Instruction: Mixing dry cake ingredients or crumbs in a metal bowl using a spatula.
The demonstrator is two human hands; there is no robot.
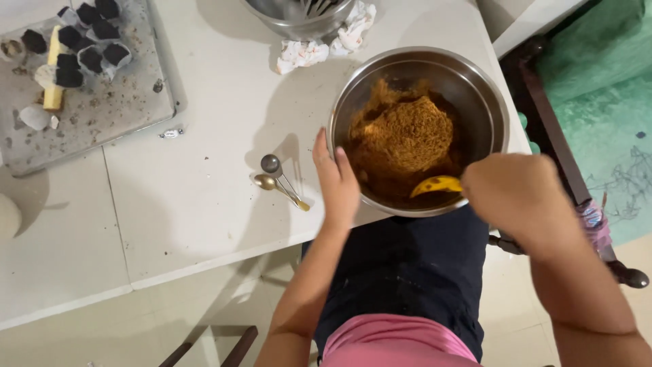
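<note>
A steel mixing bowl [485,102] sits at the table's near right corner, holding a mound of brown crumbly mixture [406,136]. My left hand [336,180] rests flat against the bowl's left outer rim, fingers together. My right hand [516,194] is closed around the handle of a yellow spatula [436,185], whose blade dips into the mixture at the bowl's near side.
Two small measuring spoons [277,178] lie on the white table [197,177] left of the bowl. A grey tray [102,115] with dark cakes in paper cups sits far left. A second steel bowl [299,20] and crumpled paper [319,44] stand behind. A dark chair [550,136] is at right.
</note>
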